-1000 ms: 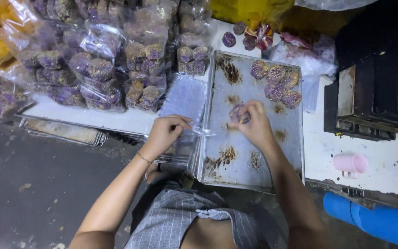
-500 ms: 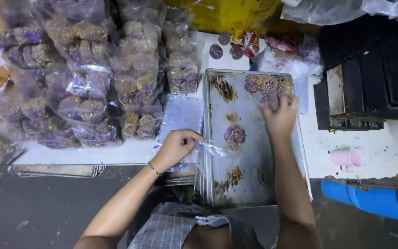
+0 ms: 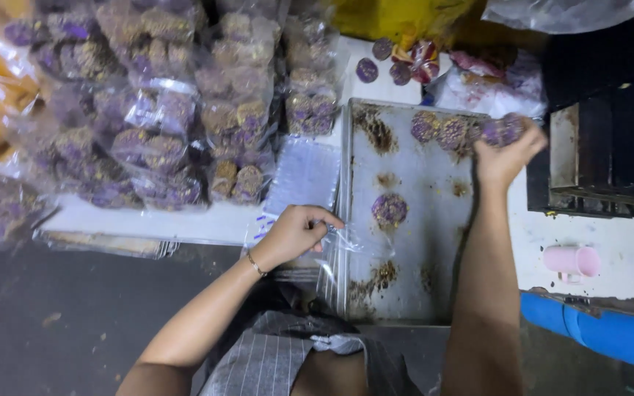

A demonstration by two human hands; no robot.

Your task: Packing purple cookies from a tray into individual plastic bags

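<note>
- While the left hand [image 3: 296,233] pinches a clear bag [image 3: 354,242] open at the tray [image 3: 434,242] edge, packing is under way.
- Right hand [image 3: 504,158] closes on a purple cookie [image 3: 499,130] at the far end.
- One cookie [image 3: 390,210] sits mid-tray.
- Next calls for a careful carry into the bag's mouth.

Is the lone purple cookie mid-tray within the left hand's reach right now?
Probably yes: the left hand holds a clear bag at the tray edge, close to the cookie, with only bare tray between.
</note>
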